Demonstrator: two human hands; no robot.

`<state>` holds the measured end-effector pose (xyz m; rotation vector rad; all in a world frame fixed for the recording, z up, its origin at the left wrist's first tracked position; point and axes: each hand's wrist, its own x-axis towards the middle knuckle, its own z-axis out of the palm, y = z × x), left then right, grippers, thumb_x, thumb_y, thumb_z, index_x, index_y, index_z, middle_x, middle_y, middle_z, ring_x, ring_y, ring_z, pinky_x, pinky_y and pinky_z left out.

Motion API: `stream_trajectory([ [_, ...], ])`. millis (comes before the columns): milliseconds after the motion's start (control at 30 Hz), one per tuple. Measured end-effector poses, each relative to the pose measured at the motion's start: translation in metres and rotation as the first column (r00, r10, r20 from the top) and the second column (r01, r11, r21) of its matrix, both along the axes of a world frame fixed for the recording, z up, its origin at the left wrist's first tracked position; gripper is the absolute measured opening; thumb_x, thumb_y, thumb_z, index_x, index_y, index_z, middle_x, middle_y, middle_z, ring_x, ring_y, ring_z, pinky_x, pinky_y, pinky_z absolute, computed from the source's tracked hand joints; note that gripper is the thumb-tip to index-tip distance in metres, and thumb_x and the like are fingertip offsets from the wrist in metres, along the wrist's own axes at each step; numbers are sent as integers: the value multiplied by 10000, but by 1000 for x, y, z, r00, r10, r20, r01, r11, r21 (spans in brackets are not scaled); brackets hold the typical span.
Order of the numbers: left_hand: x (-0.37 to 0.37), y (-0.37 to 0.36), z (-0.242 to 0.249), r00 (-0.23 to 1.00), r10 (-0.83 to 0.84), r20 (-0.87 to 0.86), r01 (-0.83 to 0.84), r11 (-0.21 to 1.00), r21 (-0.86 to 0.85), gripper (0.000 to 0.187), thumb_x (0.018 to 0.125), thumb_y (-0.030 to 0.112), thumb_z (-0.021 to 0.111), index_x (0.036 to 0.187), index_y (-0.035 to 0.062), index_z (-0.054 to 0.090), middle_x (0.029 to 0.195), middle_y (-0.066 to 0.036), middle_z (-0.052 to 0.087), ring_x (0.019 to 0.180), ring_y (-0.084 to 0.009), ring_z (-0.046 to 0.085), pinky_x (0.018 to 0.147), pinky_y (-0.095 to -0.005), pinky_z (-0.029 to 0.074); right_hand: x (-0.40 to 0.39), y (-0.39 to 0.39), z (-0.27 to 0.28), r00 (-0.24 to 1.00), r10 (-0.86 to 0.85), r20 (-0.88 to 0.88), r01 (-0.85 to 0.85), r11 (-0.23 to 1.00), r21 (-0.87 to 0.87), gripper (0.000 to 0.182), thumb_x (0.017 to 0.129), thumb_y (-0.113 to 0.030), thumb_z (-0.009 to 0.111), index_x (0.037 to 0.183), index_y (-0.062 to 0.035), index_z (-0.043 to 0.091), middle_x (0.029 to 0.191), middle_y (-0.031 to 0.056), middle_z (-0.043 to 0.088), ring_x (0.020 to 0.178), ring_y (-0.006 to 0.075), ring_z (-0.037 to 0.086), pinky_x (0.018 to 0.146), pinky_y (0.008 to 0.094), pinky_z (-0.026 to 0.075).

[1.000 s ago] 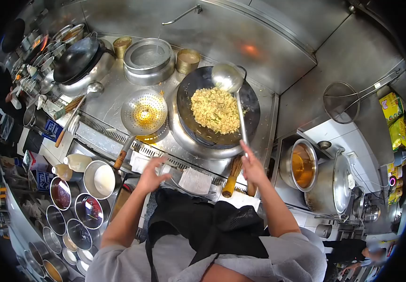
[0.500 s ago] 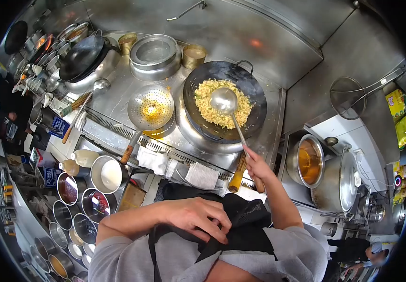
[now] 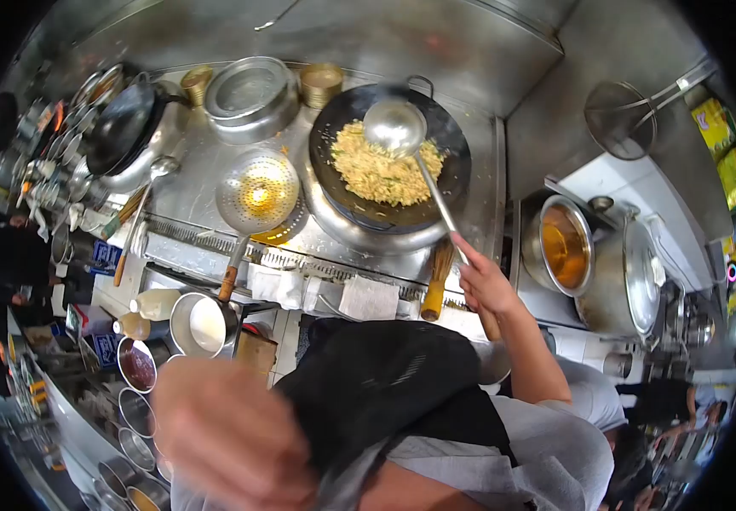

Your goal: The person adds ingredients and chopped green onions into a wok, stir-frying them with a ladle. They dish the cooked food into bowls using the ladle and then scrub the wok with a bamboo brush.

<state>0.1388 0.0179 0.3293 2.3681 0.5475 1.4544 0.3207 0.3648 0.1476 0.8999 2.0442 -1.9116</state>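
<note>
My right hand (image 3: 489, 285) grips the wooden handle of a long metal ladle (image 3: 395, 128). The ladle's bowl is over the far part of the fried rice (image 3: 376, 175), inside a black wok (image 3: 457, 162) on the range. Close to the camera, my left hand (image 3: 232, 434) is badly smeared by motion, beside the raised edge of a black apron (image 3: 385, 366). Its fingers do not show clearly, nor whether they hold the cloth. A perforated strainer (image 3: 257, 189) with a wooden handle lies left of the wok.
A lidded-looking round metal pot (image 3: 250, 98) and a tin (image 3: 321, 83) stand behind the strainer. At the right are a bowl of amber liquid (image 3: 566, 247) and a large stockpot (image 3: 632, 281). Several sauce containers stand at the left. A bamboo brush (image 3: 439, 281) stands before the wok.
My left hand has moved from the chest leftward and up toward the camera; the black apron now bulges upward. The ladle bowl has shifted toward the wok's far side. The whole view has shifted.
</note>
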Motion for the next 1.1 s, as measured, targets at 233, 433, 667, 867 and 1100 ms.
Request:
stream_trajectory([
  [233, -25, -31, -43, 947, -76, 312, 121, 984, -127, 385, 1026, 224, 491, 817, -8, 717, 875, -175, 679, 606, -204, 608, 440, -261, 466, -27, 39, -104, 998, 32, 45, -36, 994, 104, 585, 1006, -121, 441, 1548, -312, 332, 606, 24, 487, 441, 138, 490, 447, 318, 464],
  [433, -53, -29, -264, 94, 995, 31, -360, 63, -931, 351, 885, 122, 631, 1218, 12, 605, 960, -97, 638, 784, -162, 618, 651, -281, 494, -14, 15, -10, 998, 26, 65, -50, 909, 414, 565, 1016, -142, 445, 1541, -325, 347, 626, 23, 453, 461, 120, 439, 459, 302, 467],
  [667, -27, -41, -475, -98, 845, -525, -575, -479, -664, 837, 754, 220, 799, 1448, 32, 370, 1234, -266, 562, 1117, -432, 551, 982, -484, 450, 5, 23, -60, 984, 12, 179, -38, 989, 142, 570, 1026, -109, 431, 1549, -309, 330, 603, -31, 379, 429, 85, 368, 402, 263, 387],
  [867, -32, -16, -460, 4, 728, -686, -652, -518, -554, 795, 728, 225, 812, 1395, 53, 415, 1203, -273, 571, 1104, -476, 544, 963, -518, 452, -16, 13, -49, 993, -91, -71, 111, 927, 357, 582, 1027, -114, 430, 1550, -342, 316, 584, -33, 387, 408, 88, 376, 391, 268, 388],
  [1100, -63, -7, -447, 70, 798, -598, -567, -462, -682, 659, 763, 143, 785, 1333, 27, 478, 1119, -219, 671, 1015, -384, 646, 920, -449, 503, -74, 36, -85, 990, -87, 115, 51, 956, 287, 526, 1046, -182, 440, 1551, -272, 322, 719, 89, 594, 504, 195, 534, 542, 375, 507],
])
